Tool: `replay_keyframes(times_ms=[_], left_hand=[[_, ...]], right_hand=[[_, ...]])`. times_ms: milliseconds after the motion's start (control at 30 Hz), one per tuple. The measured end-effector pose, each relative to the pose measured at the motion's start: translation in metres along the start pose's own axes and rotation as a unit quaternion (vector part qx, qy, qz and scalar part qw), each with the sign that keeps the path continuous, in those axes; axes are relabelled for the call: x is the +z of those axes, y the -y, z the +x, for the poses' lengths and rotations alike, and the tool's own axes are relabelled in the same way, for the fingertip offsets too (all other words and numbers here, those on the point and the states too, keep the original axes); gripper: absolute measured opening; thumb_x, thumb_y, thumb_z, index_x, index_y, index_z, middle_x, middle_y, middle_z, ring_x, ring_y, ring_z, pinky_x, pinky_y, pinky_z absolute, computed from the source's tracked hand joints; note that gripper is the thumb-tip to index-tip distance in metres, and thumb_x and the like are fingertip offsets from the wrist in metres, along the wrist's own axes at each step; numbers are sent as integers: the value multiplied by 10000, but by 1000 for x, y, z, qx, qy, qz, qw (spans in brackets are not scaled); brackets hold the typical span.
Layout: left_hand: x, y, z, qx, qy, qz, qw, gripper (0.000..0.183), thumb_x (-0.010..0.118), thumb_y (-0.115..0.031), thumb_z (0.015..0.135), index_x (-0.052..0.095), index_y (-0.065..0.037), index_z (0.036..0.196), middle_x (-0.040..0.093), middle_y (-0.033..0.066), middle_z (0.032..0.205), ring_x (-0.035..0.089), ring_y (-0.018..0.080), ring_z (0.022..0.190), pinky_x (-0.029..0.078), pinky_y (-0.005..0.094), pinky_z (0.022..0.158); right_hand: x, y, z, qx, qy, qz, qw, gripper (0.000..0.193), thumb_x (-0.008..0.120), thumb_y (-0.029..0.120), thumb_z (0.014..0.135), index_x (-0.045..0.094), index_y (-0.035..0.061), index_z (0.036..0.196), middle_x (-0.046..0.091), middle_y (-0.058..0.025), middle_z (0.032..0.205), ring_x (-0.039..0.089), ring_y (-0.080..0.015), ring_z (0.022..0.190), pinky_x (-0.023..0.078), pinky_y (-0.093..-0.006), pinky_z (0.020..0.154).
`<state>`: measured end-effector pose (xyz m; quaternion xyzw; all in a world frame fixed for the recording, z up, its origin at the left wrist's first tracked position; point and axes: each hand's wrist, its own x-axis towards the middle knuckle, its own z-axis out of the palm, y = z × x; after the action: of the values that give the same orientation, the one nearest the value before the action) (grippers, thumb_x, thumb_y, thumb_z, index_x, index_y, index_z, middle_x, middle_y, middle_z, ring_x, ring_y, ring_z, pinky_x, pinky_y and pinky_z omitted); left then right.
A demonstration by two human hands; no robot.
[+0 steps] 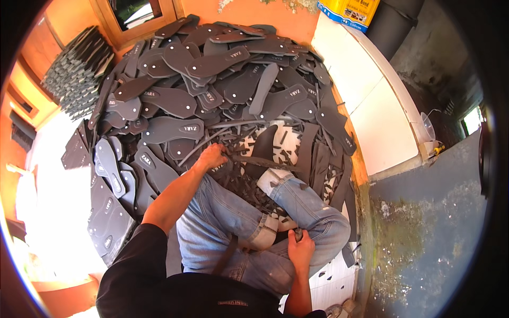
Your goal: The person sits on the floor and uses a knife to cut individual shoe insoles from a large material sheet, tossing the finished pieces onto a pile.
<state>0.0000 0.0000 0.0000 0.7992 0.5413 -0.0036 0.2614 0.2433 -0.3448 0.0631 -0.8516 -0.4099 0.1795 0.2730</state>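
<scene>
My left hand (213, 157) reaches forward over the pile with its fingers bent and closed. They rest at the edge of a dark foam sandal sole (221, 170), and appear to grip it. Near my right knee, my right hand (301, 249) is wrapped round a small tool with a rounded handle (298, 233). A thin shaft seems to point away from it; its tip is too small to make out. Between my bent legs (307, 206) lie many black foam offcuts (249, 193) and a long dark strip (265, 160).
A large heap of dark grey soles (169, 100) spreads ahead. Stacked soles (79, 71) stand at the far left, and a foam sheet with sole outlines (108, 217) lies nearer. On the right are a white tiled ledge (366, 100), a yellow-and-blue can (350, 13) and a grey wall (424, 212).
</scene>
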Motion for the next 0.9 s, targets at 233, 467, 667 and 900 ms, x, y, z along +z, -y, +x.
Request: replay_keyframes(times_ms=[233,467,667,900], left_hand=[[-103,-32,-7,46,115,-20,992,324,690,-246,731,642,-26,964,660,141,926,627,281,803,510,363,730],[-283,-40,13,60,-275,-461,842,358,674,-213,824,565,-3,1092,608,100,1053,610,171,848,553,299,669],[-281,66,-12,-47,-499,-434,749,453,653,-338,816,600,22,1087,653,100,847,633,173,768,521,277,694],[-90,299,-232,-425,-541,3,725,278,547,-227,817,662,-44,991,664,168,971,628,322,938,471,419,842]], right_hand=[[-1,0,-1,-12,7,13,1000,322,634,326,800,572,16,740,596,-235,637,580,-453,642,425,-530,602],[-2,-6,-1,-19,-6,25,999,324,645,310,796,563,3,733,588,-226,616,582,-440,622,420,-515,583],[-3,4,-1,-8,-16,64,998,324,650,257,807,530,-29,714,552,-225,603,546,-431,588,397,-484,561],[-10,-9,-1,15,47,118,992,322,655,270,832,513,2,720,545,-120,557,535,-298,490,398,-411,488]])
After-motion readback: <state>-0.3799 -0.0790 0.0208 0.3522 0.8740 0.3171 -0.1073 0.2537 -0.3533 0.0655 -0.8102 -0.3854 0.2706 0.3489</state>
